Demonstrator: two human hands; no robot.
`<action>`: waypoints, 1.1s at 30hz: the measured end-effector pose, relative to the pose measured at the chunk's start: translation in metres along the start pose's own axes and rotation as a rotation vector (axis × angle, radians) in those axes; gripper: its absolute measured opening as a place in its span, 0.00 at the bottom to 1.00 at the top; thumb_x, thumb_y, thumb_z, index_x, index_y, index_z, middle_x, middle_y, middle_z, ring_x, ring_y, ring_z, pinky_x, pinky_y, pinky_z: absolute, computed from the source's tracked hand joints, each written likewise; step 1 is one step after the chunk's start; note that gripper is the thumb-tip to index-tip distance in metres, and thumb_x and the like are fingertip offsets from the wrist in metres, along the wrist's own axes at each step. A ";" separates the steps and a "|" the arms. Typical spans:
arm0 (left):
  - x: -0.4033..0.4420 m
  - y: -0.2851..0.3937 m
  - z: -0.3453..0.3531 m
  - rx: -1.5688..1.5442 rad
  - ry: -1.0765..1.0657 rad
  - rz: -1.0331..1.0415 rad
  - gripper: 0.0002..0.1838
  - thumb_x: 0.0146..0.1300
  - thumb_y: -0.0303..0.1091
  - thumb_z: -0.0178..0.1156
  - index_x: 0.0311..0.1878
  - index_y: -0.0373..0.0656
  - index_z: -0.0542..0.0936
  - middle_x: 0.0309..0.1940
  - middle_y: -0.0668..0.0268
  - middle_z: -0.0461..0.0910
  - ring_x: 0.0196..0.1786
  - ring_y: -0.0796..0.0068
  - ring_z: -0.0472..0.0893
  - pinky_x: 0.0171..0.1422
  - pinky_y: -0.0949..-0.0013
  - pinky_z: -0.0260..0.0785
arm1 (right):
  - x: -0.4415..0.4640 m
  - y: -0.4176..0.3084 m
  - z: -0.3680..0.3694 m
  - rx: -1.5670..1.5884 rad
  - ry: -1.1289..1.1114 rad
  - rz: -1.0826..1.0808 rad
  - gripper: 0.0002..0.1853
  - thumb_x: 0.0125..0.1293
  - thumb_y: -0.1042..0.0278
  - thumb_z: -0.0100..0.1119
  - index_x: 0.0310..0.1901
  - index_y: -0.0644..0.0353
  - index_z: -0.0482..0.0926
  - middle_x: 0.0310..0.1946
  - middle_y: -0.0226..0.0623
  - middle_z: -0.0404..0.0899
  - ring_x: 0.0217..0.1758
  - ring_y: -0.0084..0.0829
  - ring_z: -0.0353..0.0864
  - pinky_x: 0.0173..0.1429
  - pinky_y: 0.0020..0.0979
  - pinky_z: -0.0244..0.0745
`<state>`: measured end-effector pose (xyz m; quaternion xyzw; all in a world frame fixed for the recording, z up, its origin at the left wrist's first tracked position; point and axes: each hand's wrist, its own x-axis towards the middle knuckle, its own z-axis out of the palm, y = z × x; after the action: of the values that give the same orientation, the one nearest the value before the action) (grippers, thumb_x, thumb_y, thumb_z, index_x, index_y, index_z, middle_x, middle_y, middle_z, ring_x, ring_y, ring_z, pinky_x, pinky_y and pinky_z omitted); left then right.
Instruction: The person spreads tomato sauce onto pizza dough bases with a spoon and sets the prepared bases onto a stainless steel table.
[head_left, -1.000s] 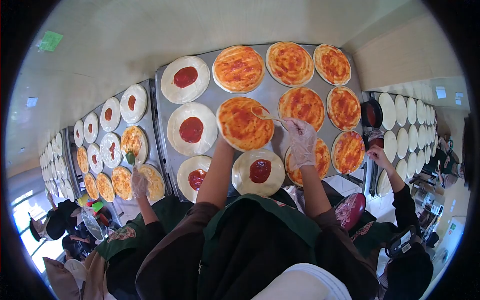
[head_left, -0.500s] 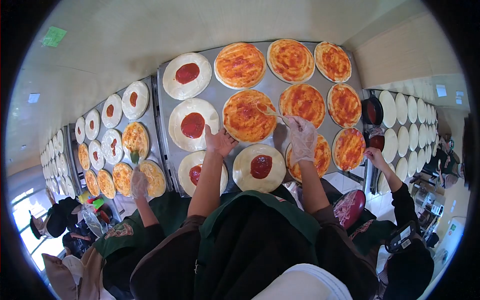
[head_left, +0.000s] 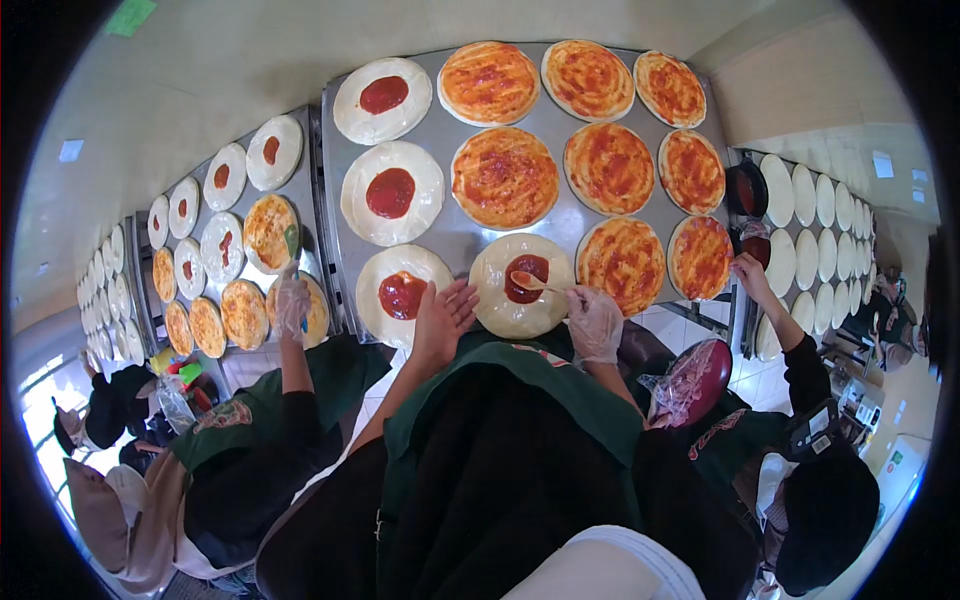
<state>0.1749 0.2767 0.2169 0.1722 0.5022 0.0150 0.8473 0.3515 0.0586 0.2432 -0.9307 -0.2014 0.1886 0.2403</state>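
My right hand [head_left: 594,326], in a clear plastic glove, grips a wooden spoon [head_left: 545,287]. The spoon's bowl lies in the red sauce [head_left: 526,268] at the middle of a pale pizza base [head_left: 497,307] near the front edge. My left hand [head_left: 445,318] is bare, with its fingers stretched out, between that base and the one to its left [head_left: 385,273], which carries an unspread pool of sauce. Beyond my hands, a pizza base covered in sauce [head_left: 505,178] lies in the middle row.
The bases lie on a metal table [head_left: 440,90]. At the left, a co-worker's gloved hand [head_left: 292,303] holds a green-tipped tool over another table of bases. A second co-worker's hand [head_left: 752,270] is at the right edge, near a dark pan [head_left: 745,190] and a wrapped red bowl [head_left: 700,380].
My right hand has brought the spoon from the sauced middle-row base down to the front base's sauce pool. My left hand has drawn back toward me. The view has shifted.
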 end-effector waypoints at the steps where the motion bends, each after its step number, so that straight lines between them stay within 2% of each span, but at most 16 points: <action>1: -0.003 -0.010 -0.010 -0.015 0.024 -0.011 0.38 0.80 0.67 0.39 0.74 0.43 0.69 0.67 0.60 0.79 0.66 0.64 0.79 0.69 0.58 0.69 | 0.003 0.000 0.000 -0.059 -0.013 -0.064 0.15 0.71 0.55 0.63 0.42 0.58 0.88 0.40 0.45 0.86 0.48 0.46 0.85 0.54 0.43 0.78; 3: -0.011 -0.030 -0.028 -0.047 0.073 -0.041 0.37 0.80 0.66 0.40 0.73 0.44 0.69 0.67 0.61 0.80 0.65 0.65 0.79 0.68 0.57 0.70 | 0.004 0.001 0.004 -0.128 -0.034 -0.161 0.15 0.71 0.54 0.61 0.44 0.57 0.88 0.42 0.45 0.86 0.50 0.46 0.85 0.55 0.44 0.79; 4: -0.015 -0.037 -0.032 -0.048 0.084 -0.050 0.36 0.80 0.66 0.38 0.72 0.45 0.71 0.67 0.65 0.78 0.66 0.70 0.77 0.69 0.61 0.65 | 0.005 0.001 0.008 -0.141 -0.036 -0.194 0.15 0.71 0.54 0.61 0.44 0.56 0.88 0.42 0.44 0.86 0.49 0.46 0.85 0.55 0.45 0.79; 7: -0.017 -0.062 -0.044 -0.032 0.129 -0.060 0.37 0.78 0.67 0.40 0.72 0.46 0.72 0.64 0.66 0.79 0.64 0.69 0.76 0.69 0.59 0.65 | 0.000 0.003 0.019 -0.083 -0.019 -0.286 0.15 0.72 0.53 0.58 0.46 0.55 0.87 0.40 0.43 0.84 0.49 0.47 0.84 0.54 0.48 0.78; 9: 0.005 -0.092 -0.061 -0.097 0.215 -0.170 0.41 0.74 0.71 0.44 0.73 0.45 0.70 0.63 0.63 0.77 0.63 0.65 0.75 0.70 0.56 0.65 | -0.007 0.020 0.039 -0.151 -0.002 -0.374 0.15 0.72 0.54 0.59 0.45 0.54 0.87 0.39 0.42 0.84 0.48 0.47 0.83 0.53 0.49 0.78; 11: 0.024 -0.111 -0.063 -0.184 0.291 -0.291 0.44 0.72 0.73 0.46 0.75 0.44 0.68 0.64 0.61 0.76 0.64 0.63 0.74 0.71 0.55 0.64 | -0.016 0.036 0.037 -0.225 0.017 -0.326 0.13 0.71 0.55 0.59 0.43 0.54 0.88 0.38 0.43 0.83 0.47 0.47 0.84 0.52 0.48 0.77; 12: 0.028 -0.119 -0.057 -0.145 0.295 -0.273 0.50 0.69 0.77 0.44 0.76 0.41 0.66 0.68 0.58 0.73 0.68 0.61 0.73 0.73 0.54 0.63 | -0.014 0.042 0.029 -0.229 0.024 -0.285 0.13 0.71 0.55 0.60 0.43 0.54 0.88 0.38 0.43 0.83 0.46 0.47 0.84 0.52 0.48 0.77; 13: 0.030 -0.124 -0.056 -0.139 0.205 -0.247 0.50 0.69 0.78 0.42 0.76 0.41 0.66 0.68 0.58 0.73 0.69 0.61 0.72 0.73 0.54 0.62 | -0.014 0.047 0.025 -0.234 0.026 -0.242 0.13 0.70 0.55 0.60 0.42 0.54 0.88 0.38 0.43 0.84 0.46 0.46 0.84 0.52 0.48 0.77; 15: 0.027 -0.128 -0.046 -0.131 0.027 -0.196 0.52 0.69 0.80 0.40 0.76 0.40 0.66 0.70 0.58 0.73 0.72 0.61 0.71 0.74 0.55 0.60 | 0.002 0.044 0.025 -0.136 0.177 -0.362 0.13 0.70 0.56 0.61 0.42 0.54 0.89 0.40 0.44 0.86 0.48 0.47 0.84 0.54 0.47 0.77; 16: 0.025 -0.129 -0.040 -0.162 0.020 -0.181 0.54 0.68 0.82 0.36 0.75 0.40 0.67 0.71 0.57 0.74 0.74 0.61 0.70 0.75 0.56 0.57 | 0.006 0.043 0.028 -0.086 0.251 -0.418 0.13 0.69 0.56 0.62 0.42 0.55 0.90 0.41 0.45 0.87 0.49 0.47 0.85 0.56 0.46 0.78; 19: 0.028 -0.134 -0.045 -0.144 -0.030 -0.109 0.53 0.69 0.83 0.35 0.75 0.40 0.68 0.69 0.56 0.76 0.74 0.58 0.71 0.75 0.54 0.60 | 0.001 0.028 0.039 -0.079 0.083 -0.301 0.13 0.70 0.57 0.61 0.43 0.56 0.90 0.41 0.44 0.87 0.49 0.47 0.86 0.58 0.46 0.78; 22: 0.020 -0.135 -0.041 -0.176 -0.017 -0.087 0.53 0.70 0.82 0.34 0.75 0.41 0.67 0.68 0.55 0.76 0.73 0.58 0.73 0.74 0.54 0.60 | -0.020 0.052 0.029 -0.043 0.080 -0.318 0.13 0.69 0.56 0.62 0.43 0.56 0.90 0.38 0.44 0.87 0.46 0.47 0.86 0.55 0.47 0.77; 25: 0.020 -0.138 -0.039 -0.213 -0.002 -0.060 0.54 0.70 0.82 0.35 0.77 0.40 0.65 0.69 0.54 0.76 0.72 0.57 0.74 0.74 0.52 0.60 | -0.006 0.060 0.025 -0.016 0.163 -0.216 0.13 0.69 0.56 0.61 0.43 0.54 0.91 0.40 0.44 0.88 0.47 0.47 0.86 0.55 0.47 0.78; 29: 0.016 -0.138 -0.031 -0.191 0.033 -0.019 0.55 0.69 0.82 0.35 0.77 0.39 0.63 0.70 0.51 0.74 0.74 0.56 0.72 0.76 0.50 0.56 | 0.015 0.038 0.053 0.064 0.068 -0.185 0.15 0.68 0.55 0.61 0.41 0.55 0.91 0.39 0.47 0.88 0.47 0.47 0.87 0.56 0.47 0.78; 32: 0.014 -0.132 -0.028 -0.190 0.038 -0.008 0.55 0.69 0.83 0.35 0.78 0.39 0.63 0.69 0.51 0.74 0.75 0.56 0.70 0.79 0.49 0.52 | -0.013 0.044 0.046 -0.034 -0.048 -0.216 0.15 0.69 0.54 0.61 0.41 0.55 0.91 0.40 0.48 0.89 0.47 0.46 0.88 0.56 0.46 0.79; 33: 0.015 -0.131 -0.027 -0.189 0.029 -0.006 0.55 0.69 0.83 0.35 0.78 0.40 0.63 0.69 0.52 0.74 0.75 0.57 0.70 0.80 0.49 0.50 | -0.010 0.045 0.039 -0.009 -0.023 -0.188 0.15 0.69 0.54 0.61 0.41 0.55 0.91 0.40 0.47 0.89 0.47 0.46 0.88 0.57 0.46 0.79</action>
<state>0.1403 0.1638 0.1525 0.0899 0.5111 0.0623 0.8525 0.3385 0.0326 0.1905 -0.9066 -0.2913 0.1748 0.2503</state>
